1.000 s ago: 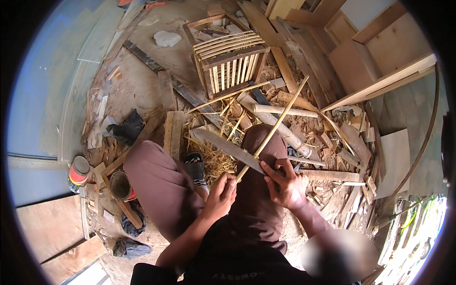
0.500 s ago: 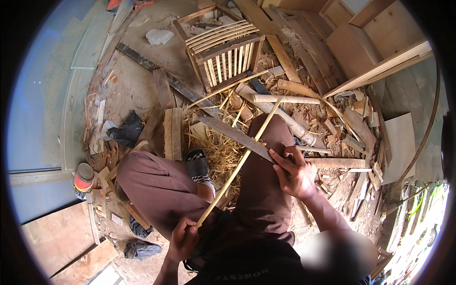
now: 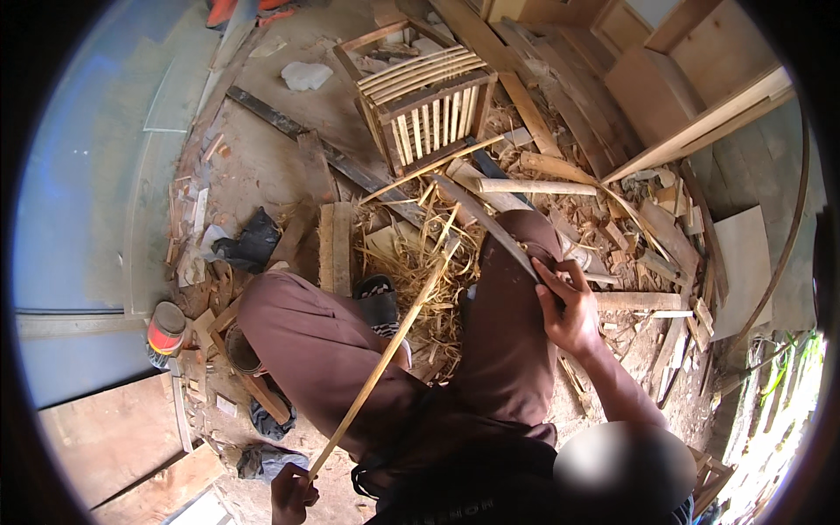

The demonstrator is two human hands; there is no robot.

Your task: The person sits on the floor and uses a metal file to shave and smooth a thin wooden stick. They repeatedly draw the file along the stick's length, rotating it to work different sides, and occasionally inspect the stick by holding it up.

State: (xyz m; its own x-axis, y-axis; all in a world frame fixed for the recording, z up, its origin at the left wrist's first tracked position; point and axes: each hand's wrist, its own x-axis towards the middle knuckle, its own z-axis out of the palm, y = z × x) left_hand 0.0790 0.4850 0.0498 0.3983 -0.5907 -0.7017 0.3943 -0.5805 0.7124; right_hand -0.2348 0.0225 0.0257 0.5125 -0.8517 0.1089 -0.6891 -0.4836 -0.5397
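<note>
My left hand (image 3: pixel 293 494), low in the view, is closed round the near end of a thin pale bamboo strip (image 3: pixel 385 359). The strip slants up to the right over my left thigh, its far end above the curled shavings (image 3: pixel 429 289) on the ground. My right hand (image 3: pixel 569 306) grips the near end of a long flat knife (image 3: pixel 494 229) beside my right knee. Its dark blade points away and to the left. The handle is hidden in my fingers. Strip and blade are apart.
A wooden frame with pale slats (image 3: pixel 429 114) stands ahead. Bamboo poles (image 3: pixel 534 186) and wood offcuts lie round my feet. Boards (image 3: pixel 656 87) lean at the far right. A paint can (image 3: pixel 166 328) and black plastic bag (image 3: pixel 249 241) sit on the left.
My left hand has drawn the bamboo strip down and left, off the knife blade it was crossing. The blade has swung to point more directly away, and my right hand has shifted slightly right.
</note>
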